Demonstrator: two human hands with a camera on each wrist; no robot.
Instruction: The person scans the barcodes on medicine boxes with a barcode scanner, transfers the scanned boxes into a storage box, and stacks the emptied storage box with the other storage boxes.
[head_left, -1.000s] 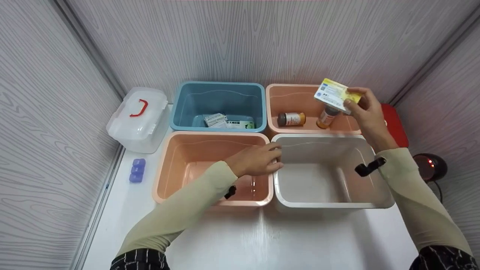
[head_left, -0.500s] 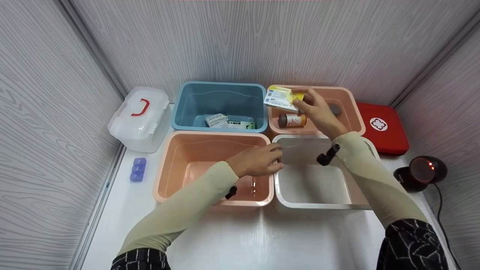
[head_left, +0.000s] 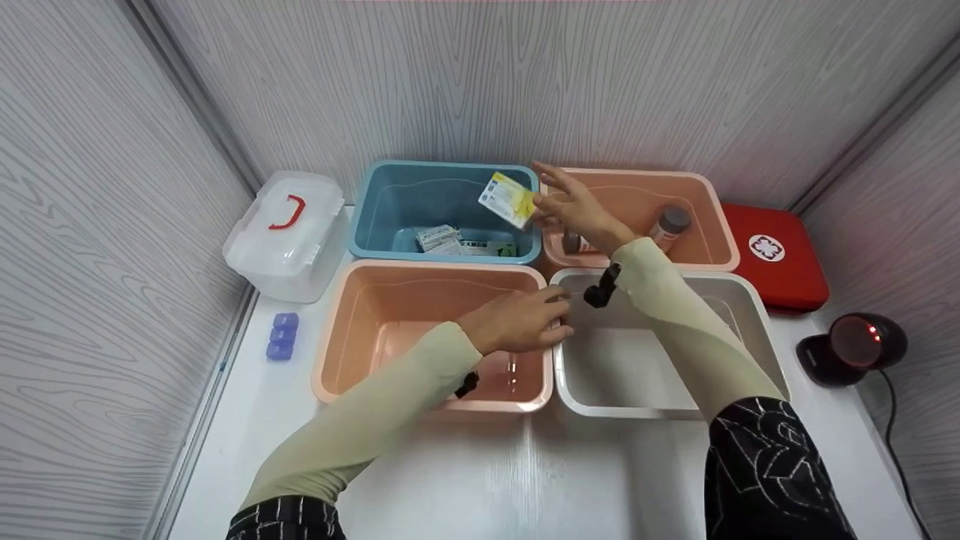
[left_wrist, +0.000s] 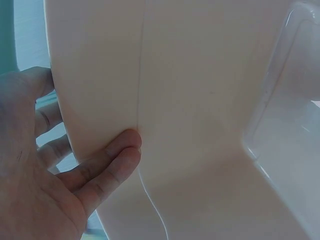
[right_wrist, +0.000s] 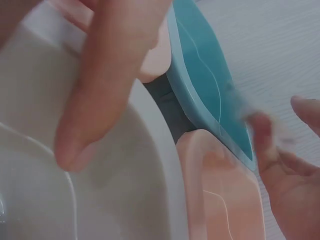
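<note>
A small white and yellow box (head_left: 508,199) hangs tilted over the blue plastic bin (head_left: 442,259), just off the fingertips of my right hand (head_left: 574,210), whose fingers are spread. In the right wrist view, my right hand (right_wrist: 295,195) is seen with its fingers apart and the box a blur beside them. My left hand (head_left: 517,322) grips the right rim of the front peach plastic bin (head_left: 405,289). Fingers lie on both sides of the bin wall (left_wrist: 200,75) in the left wrist view. Several small medicine boxes (head_left: 442,241) lie inside the blue bin.
Brown-capped bottles (head_left: 670,227) are in the rear peach bin (head_left: 660,180). A grey-white bin (head_left: 637,412) stands front right. Around them are a red first-aid case (head_left: 780,259), a black device (head_left: 855,345), a clear box (head_left: 285,240) and a purple pill organizer (head_left: 282,337).
My right hand moved left from above the rear peach bin to the edge of the blue bin and let go of the white and yellow box. The left hand stayed on the rim.
</note>
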